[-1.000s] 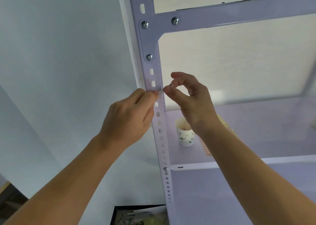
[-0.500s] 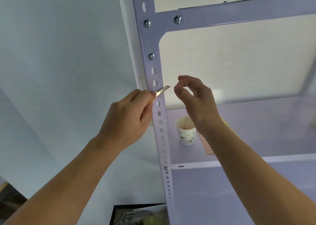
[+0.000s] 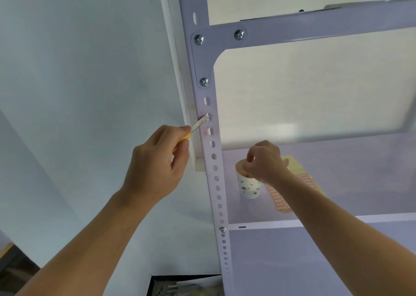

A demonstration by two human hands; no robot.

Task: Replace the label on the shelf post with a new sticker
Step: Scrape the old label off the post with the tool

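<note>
A white perforated shelf post [image 3: 216,178] runs down the middle of the view, with faint reddish label residue [image 3: 206,131] on its face. My left hand [image 3: 157,165] grips a yellow-handled knife [image 3: 198,125]; the blade tip touches the post at the residue. My right hand [image 3: 263,162] hovers with pinched fingers over the mouth of a patterned paper cup [image 3: 248,186] on the shelf. Whether a scrap is between those fingers is too small to tell. A sheet of red-printed stickers [image 3: 281,201] lies on the shelf behind the cup, partly hidden by my right forearm.
The shelf board [image 3: 349,183] holds the cup and sheet. An upper crossbeam [image 3: 315,25] is bolted to the post above. A pale wall [image 3: 78,70] is on the left. A dark-framed box of items [image 3: 180,285] sits below.
My right hand left the post and dropped down right to the paper cup. My left hand drew back left and turned the blade so its tip meets the post.
</note>
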